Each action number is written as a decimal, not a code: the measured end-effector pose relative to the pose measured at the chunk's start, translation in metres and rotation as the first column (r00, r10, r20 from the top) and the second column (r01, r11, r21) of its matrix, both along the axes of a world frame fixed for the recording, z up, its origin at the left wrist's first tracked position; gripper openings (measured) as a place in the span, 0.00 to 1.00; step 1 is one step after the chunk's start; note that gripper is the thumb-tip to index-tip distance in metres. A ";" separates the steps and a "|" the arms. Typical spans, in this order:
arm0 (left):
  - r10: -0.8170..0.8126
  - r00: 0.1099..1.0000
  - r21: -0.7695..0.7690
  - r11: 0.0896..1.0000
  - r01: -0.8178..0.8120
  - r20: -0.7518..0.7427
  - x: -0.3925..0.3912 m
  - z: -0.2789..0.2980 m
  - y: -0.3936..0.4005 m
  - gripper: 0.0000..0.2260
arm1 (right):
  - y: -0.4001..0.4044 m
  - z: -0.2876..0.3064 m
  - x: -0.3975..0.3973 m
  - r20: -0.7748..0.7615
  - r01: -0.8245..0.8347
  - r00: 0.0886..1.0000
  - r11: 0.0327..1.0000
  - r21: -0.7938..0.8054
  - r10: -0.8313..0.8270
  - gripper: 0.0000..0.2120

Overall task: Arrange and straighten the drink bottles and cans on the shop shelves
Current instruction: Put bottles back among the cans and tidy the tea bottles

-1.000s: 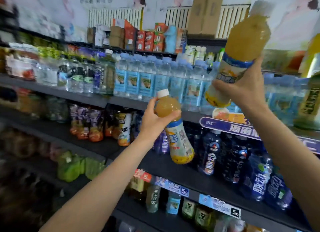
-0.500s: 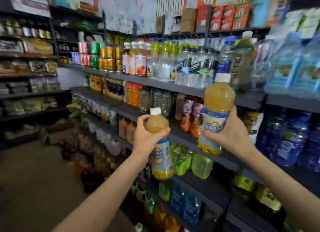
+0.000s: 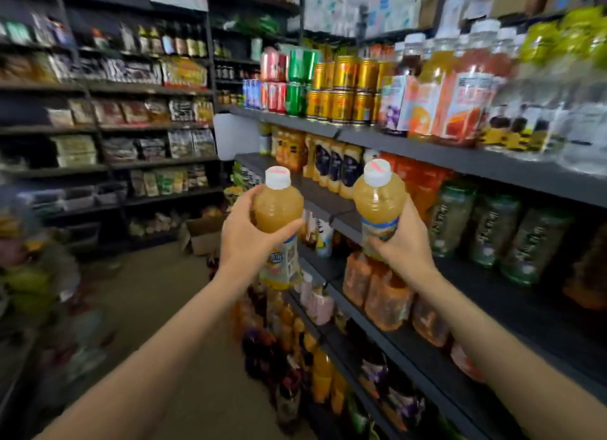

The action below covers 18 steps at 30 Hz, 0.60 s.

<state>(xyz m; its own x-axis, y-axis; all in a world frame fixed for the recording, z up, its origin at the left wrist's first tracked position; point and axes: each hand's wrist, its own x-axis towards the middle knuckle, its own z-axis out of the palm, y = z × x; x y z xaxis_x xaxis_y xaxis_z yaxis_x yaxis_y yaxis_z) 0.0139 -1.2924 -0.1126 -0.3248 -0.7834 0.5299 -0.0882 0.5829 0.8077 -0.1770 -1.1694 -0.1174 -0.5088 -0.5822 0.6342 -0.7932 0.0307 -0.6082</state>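
Holding one yellow plastic juice bottle with white cap in the left hand and another in the right hand, beside the dark shelves, the person seems to carry them; next needs a free place.

Counts: 2 hands up, left grip and right grip, one juice bottle each, so 2 held: left bottle, right bottle. Both have white caps and yellow juice. Top shelf: gold cans stacked in 2 tiers; exact can count unclear from blur. Next shelf down, right end: 3 green-label bottles along the front edge. 1 cardboard box on the floor.
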 end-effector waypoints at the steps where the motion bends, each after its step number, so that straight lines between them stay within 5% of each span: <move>1: 0.007 1.000 -0.016 1.000 -0.007 0.002 0.002 0.001 -0.028 0.33 | -0.030 0.001 -0.001 0.014 -0.012 1.000 1.000 -0.006 0.012 0.33; 10: 0.130 0.986 0.065 0.990 -0.124 -0.107 0.000 -0.028 -0.316 0.33 | -0.304 -0.021 -0.016 0.002 -0.072 0.997 0.997 0.003 0.072 0.33; 18: 0.142 0.990 -0.035 0.989 -0.143 -0.014 -0.024 -0.015 -0.547 0.33 | -0.517 -0.021 -0.045 0.095 -0.015 0.995 0.998 0.056 0.009 0.33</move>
<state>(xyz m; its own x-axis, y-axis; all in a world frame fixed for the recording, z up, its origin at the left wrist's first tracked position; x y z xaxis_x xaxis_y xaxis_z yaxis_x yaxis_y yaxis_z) -0.0101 -1.8398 -0.1271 -0.2051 -0.8019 0.5612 -0.1636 0.5934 0.7881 -0.2216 -1.6863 -0.1380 -0.5578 -0.6223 0.5493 -0.7326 0.0581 -0.6781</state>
